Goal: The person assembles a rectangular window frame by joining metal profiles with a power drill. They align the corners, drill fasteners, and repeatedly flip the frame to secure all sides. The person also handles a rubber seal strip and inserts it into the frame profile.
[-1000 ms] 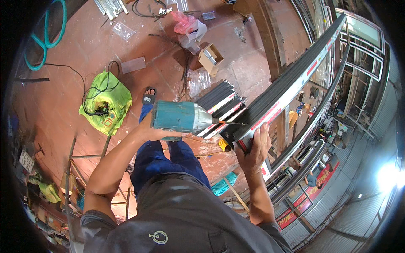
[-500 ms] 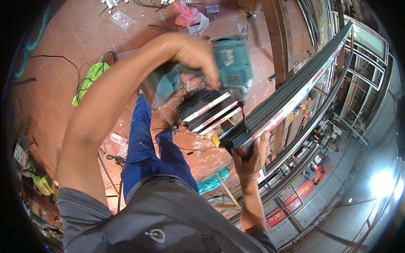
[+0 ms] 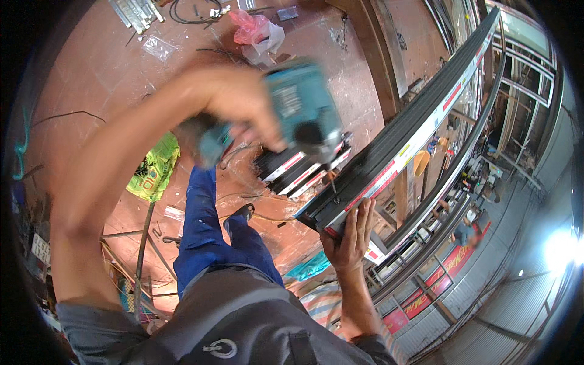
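My left hand [image 3: 252, 112], blurred by motion, is wrapped round the handle of a teal cordless drill [image 3: 301, 103]. The drill's thin bit [image 3: 334, 188] slants down to the upper face of a long black metal profile [image 3: 389, 146], close to its near end. Whether the bit's tip touches the metal, I cannot tell. My right hand [image 3: 350, 240] holds that near end from the right, fingers along the labelled white side and thumb at the end. The profile runs away to the far right.
Several shorter black profiles [image 3: 292, 170] are stacked on the red floor beyond my feet. A brown beam [image 3: 374, 48] stands beyond the long profile. Plastic bags [image 3: 258, 30] and cables lie farther off. Metal frames [image 3: 529, 91] fill the right side, and a green bag [image 3: 155, 167] sits left.
The view has shifted. The drill, my left hand and the profile's near end appear farther left. My right hand's fingers lie straighter along the profile's side.
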Motion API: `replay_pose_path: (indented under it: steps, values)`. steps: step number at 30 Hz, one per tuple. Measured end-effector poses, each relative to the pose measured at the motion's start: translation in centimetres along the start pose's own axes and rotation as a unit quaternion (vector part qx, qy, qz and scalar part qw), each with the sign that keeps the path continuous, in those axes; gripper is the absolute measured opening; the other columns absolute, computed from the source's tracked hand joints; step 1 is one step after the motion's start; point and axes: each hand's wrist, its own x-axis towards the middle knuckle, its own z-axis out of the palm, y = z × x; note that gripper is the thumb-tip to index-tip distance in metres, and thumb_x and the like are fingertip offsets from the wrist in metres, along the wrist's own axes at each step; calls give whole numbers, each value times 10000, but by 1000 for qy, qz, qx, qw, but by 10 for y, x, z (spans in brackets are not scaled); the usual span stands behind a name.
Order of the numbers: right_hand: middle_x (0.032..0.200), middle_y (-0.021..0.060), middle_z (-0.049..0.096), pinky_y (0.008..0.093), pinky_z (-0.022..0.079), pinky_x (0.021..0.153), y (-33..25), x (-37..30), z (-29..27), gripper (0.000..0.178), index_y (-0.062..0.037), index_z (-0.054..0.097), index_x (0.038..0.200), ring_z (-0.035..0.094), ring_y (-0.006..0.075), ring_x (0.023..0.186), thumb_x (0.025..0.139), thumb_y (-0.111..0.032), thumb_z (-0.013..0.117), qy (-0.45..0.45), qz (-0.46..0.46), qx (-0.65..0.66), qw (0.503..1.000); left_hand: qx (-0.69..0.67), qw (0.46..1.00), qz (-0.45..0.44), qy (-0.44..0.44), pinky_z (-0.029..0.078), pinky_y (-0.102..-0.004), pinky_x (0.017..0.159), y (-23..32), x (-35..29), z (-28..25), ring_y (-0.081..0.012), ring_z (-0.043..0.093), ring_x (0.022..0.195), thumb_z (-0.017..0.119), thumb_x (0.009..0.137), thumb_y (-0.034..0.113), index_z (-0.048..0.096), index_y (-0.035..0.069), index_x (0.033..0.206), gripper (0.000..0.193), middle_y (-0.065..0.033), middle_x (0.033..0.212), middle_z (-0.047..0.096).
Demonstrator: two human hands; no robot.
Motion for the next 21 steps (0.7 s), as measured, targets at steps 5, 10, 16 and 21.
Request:
replay_pose_path:
  steps: [5,10,16,21]
  values:
    - [1613,387,416,660,394,1186,-2,0,1,776,55,435,1560,415,609,1483,1005,-392,741,4,-7,-6,1000,-187,946,156,213,576,-322,664,-50,-52,103,-136,685,726,931,779,307,756,83,1204,511,-64,1008,785]
    - [1629,376,401,655,363,1218,-2,1,-1,794,47,425,1571,386,603,1502,992,-384,754,-8,3,-1,1000,-200,973,74,92,569,-331,662,-36,-46,73,-139,660,678,902,795,279,754,59,1129,426,-38,847,742]
    - [1630,378,397,654,363,1218,0,0,0,778,44,427,1569,388,609,1498,1004,-390,739,0,-2,5,1000,-156,971,139,117,567,-327,678,-36,-33,54,-129,658,689,911,784,255,762,49,1135,433,-52,859,754]
    - [1630,387,387,653,363,1217,-3,2,-2,780,45,416,1575,383,623,1492,1016,-403,726,-13,7,-2,1000,-151,950,214,168,564,-396,917,-33,-41,62,-236,710,940,910,746,236,746,70,1211,520,-105,1067,787]
